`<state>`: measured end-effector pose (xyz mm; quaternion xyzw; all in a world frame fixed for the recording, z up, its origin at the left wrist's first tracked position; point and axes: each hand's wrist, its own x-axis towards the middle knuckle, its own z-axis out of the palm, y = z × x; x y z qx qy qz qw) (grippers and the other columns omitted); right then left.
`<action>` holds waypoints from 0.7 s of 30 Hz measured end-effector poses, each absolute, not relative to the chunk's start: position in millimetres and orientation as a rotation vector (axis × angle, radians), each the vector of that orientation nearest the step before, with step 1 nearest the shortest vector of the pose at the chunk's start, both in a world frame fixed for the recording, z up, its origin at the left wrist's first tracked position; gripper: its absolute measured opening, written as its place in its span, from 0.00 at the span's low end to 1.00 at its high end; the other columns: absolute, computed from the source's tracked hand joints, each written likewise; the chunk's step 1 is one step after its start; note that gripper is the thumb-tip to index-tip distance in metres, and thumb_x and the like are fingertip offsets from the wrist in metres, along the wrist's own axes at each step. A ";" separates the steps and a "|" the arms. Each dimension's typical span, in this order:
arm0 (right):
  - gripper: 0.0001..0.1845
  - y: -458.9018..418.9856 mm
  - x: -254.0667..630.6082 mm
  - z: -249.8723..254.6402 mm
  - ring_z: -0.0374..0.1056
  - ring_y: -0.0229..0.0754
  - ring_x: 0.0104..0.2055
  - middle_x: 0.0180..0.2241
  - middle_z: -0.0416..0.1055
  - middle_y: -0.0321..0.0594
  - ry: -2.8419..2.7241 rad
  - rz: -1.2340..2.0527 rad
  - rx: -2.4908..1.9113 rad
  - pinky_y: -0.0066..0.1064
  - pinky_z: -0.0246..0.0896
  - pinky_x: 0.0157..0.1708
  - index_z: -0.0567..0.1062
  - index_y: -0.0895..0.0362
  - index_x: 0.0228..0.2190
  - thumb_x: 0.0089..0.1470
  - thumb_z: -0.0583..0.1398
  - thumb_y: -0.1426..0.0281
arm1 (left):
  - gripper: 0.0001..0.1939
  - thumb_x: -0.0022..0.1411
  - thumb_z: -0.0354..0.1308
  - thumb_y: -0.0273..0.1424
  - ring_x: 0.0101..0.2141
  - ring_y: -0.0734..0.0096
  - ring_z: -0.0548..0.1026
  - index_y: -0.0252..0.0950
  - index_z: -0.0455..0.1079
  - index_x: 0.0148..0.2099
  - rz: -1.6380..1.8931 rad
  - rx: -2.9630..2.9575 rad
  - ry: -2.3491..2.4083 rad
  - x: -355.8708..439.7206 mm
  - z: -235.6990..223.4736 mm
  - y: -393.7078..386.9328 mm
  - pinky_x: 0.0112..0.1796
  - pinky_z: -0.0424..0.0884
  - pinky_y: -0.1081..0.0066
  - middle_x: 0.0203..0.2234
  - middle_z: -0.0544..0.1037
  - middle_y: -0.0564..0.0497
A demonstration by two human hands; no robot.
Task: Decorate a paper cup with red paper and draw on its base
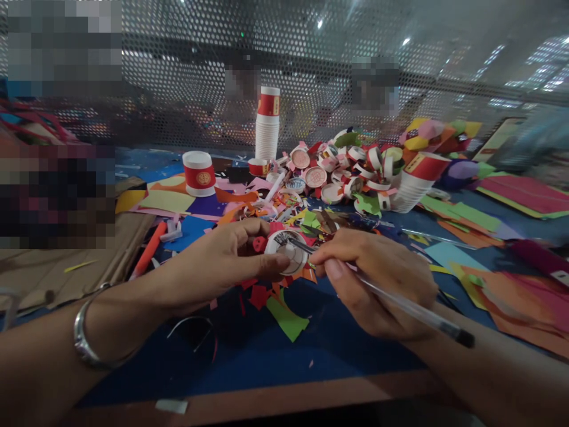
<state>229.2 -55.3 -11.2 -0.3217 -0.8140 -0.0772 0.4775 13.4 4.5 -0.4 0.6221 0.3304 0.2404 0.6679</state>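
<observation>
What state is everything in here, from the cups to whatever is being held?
Left hand: gripping a round white piece
Round white piece: held, dark lines on its face
Right hand: closed around a pen
Pen: slanted, writing end at the piece
Tall cup stack: upright
Right-hand cup stack: tilted
Lone cup: standing
Cut cup pieces: heaped
Green scrap: lying loose
</observation>
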 end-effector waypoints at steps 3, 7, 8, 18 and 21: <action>0.10 -55.3 229.5 -11.1 0.76 0.36 0.30 0.30 0.80 0.36 -1.973 -0.185 -0.806 0.27 0.75 0.35 0.77 0.56 0.36 0.59 0.57 0.79 | 0.10 0.64 0.67 0.31 0.40 0.72 0.80 0.37 0.74 0.47 0.545 1.390 0.720 11.3 2.0 4.9 0.40 0.75 0.75 0.38 0.82 0.51; 0.10 -50.2 229.9 -14.3 0.75 0.35 0.27 0.29 0.79 0.35 -1.953 -0.218 -0.742 0.26 0.75 0.32 0.77 0.56 0.36 0.58 0.57 0.79 | 0.10 0.64 0.66 0.33 0.42 0.67 0.80 0.34 0.74 0.45 0.542 1.436 0.737 7.8 2.7 5.4 0.46 0.75 0.69 0.39 0.81 0.48; 0.10 -48.4 230.1 -15.4 0.75 0.35 0.26 0.28 0.79 0.34 -1.942 -0.233 -0.712 0.26 0.75 0.31 0.77 0.56 0.36 0.58 0.57 0.78 | 0.10 0.64 0.67 0.33 0.42 0.67 0.80 0.34 0.73 0.44 0.536 1.449 0.751 7.2 2.5 5.6 0.46 0.75 0.68 0.38 0.81 0.49; 0.10 -43.9 232.0 -17.3 0.74 0.36 0.24 0.27 0.79 0.35 -1.923 -0.271 -0.702 0.27 0.74 0.27 0.77 0.55 0.35 0.58 0.56 0.77 | 0.11 0.63 0.68 0.34 0.44 0.66 0.80 0.38 0.76 0.46 0.496 1.492 0.745 8.8 2.7 6.4 0.48 0.74 0.68 0.43 0.83 0.49; 0.10 -47.9 231.6 -14.9 0.75 0.36 0.26 0.27 0.79 0.35 -1.933 -0.254 -0.710 0.27 0.75 0.31 0.77 0.56 0.35 0.58 0.56 0.78 | 0.11 0.63 0.68 0.35 0.43 0.67 0.80 0.38 0.77 0.46 0.488 1.521 0.757 10.0 3.7 6.9 0.46 0.74 0.70 0.42 0.83 0.49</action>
